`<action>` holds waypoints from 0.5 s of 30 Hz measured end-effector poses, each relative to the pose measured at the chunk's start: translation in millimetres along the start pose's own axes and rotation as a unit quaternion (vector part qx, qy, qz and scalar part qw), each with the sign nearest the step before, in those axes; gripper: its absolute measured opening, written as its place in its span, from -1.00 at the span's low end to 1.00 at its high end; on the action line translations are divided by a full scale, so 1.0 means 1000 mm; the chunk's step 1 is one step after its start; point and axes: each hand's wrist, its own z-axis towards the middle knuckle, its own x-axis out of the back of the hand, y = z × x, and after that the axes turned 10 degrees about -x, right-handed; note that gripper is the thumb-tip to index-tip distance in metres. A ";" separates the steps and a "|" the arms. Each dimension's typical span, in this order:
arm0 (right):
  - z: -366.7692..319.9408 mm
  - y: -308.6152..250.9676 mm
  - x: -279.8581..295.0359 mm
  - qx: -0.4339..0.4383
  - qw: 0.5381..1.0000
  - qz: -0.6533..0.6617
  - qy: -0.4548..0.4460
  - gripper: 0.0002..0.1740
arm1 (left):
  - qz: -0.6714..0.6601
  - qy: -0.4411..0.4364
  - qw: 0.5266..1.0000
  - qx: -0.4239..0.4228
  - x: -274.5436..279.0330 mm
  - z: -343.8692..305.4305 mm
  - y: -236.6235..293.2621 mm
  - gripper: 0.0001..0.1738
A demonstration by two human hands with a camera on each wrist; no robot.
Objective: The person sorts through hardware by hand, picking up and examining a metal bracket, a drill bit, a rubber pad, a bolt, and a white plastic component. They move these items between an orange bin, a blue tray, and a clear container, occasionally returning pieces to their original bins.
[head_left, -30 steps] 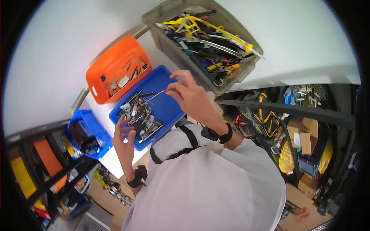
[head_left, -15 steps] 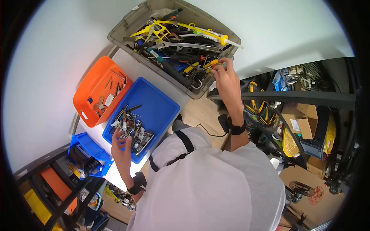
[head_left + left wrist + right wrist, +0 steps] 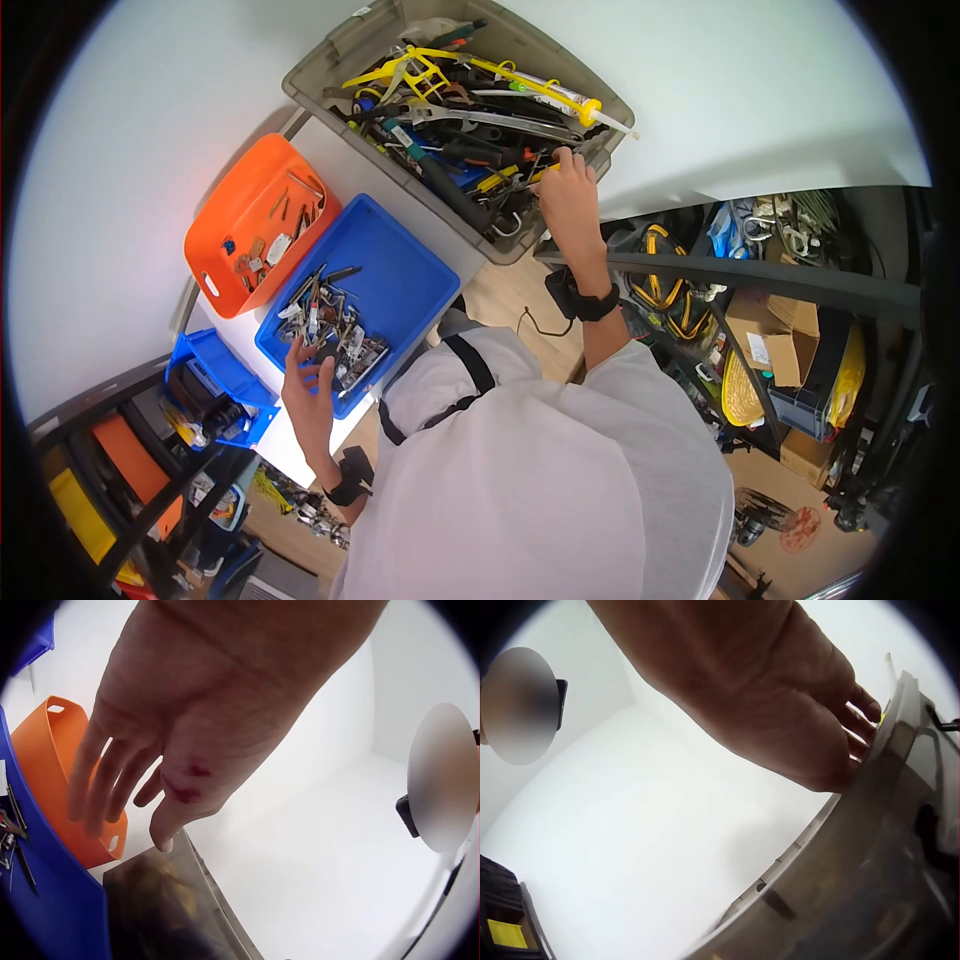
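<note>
Walls (image 3: 770,80), white, stood beyond white table (image 3: 350,168) and dark shelving (image 3: 760,266); grey bin (image 3: 430,213) of tools, blue tray (image 3: 405,255) of metal parts (image 3: 330,325), orange bin (image 3: 222,225) sat close together. Right hand (image 3: 572,208), earlier over blue tray with thin rod, had moved to grey bin. Fingers bent near yellow handle (image 3: 545,172); grip could not be told. Left hand (image 3: 308,400) hovered, fingers spread, near metal parts.
</note>
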 end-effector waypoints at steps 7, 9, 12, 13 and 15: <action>0.000 0.001 0.000 0.007 0.997 0.069 0.018 -0.79 | -0.008 0.001 1.000 0.025 0.005 -0.007 -0.014 -0.42; 0.002 -0.007 0.010 -0.006 0.996 0.089 0.003 -0.78 | -0.016 0.004 0.999 0.038 0.009 -0.012 -0.022 -0.48; -0.002 -0.041 0.035 -0.017 0.990 0.139 -0.002 -0.78 | 0.018 0.024 0.999 0.041 0.017 -0.023 -0.045 -0.51; -0.005 -0.055 0.045 -0.004 0.989 0.149 -0.009 -0.78 | 0.026 0.035 0.998 0.042 0.021 -0.026 -0.048 -0.52; -0.013 -0.090 0.059 0.025 0.967 0.250 -0.043 -0.79 | 0.033 0.049 0.997 0.056 0.027 -0.035 -0.061 -0.51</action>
